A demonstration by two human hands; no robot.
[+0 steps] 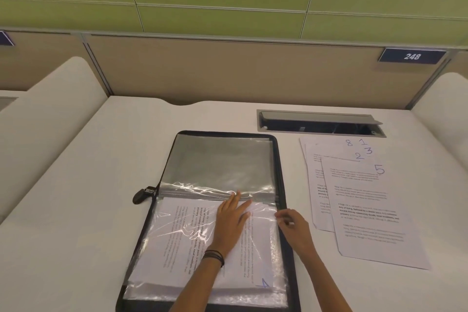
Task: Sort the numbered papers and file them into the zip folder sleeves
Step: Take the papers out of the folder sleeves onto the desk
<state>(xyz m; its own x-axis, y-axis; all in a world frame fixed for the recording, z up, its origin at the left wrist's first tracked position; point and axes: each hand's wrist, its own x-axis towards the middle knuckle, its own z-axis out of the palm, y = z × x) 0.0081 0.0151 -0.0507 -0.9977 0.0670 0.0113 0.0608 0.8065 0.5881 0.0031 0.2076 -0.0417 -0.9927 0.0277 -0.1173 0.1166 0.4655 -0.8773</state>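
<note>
A black zip folder (281,159) lies open in the middle of the white desk, its clear plastic sleeves facing up. A printed paper marked 4 (182,243) lies sideways in the near sleeve. My left hand (231,220) presses flat on that sleeve with straight fingers pointing toward the folder's spine. At the sleeve's right edge my right hand (293,225) pinches the plastic with curled fingers. A fanned stack of numbered papers (367,210) lies to the right of the folder, the sheet marked 5 on top and 8, 1, 3, 2 showing behind.
A recessed cable box (321,123) with its lid raised sits at the back right of the desk. The zip puller (141,195) sticks out at the folder's left. White side dividers flank the desk, and a beige back panel carries a sign 248 (412,56).
</note>
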